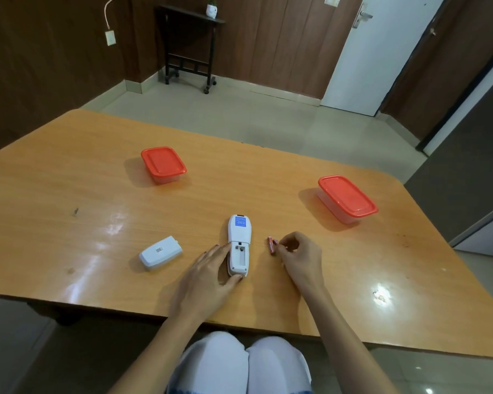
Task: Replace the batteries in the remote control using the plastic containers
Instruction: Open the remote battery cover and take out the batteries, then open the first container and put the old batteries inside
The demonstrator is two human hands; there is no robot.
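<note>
A white remote control [238,243] lies face down near the table's front edge, its battery bay uncovered and looking empty. My left hand [208,275] rests flat against its left side, thumb at its near end. The detached white battery cover [160,252] lies to the left. Small red batteries [271,245] lie just right of the remote; the fingertips of my right hand [298,255] pinch at them on the table. Two clear plastic containers with red lids stand shut: one at the far left [163,164], one at the right [347,198].
The wooden table [69,172] has its front edge just before my knees. Beyond it lie a tiled floor, a black side table on wheels [190,49] and a white door [382,52].
</note>
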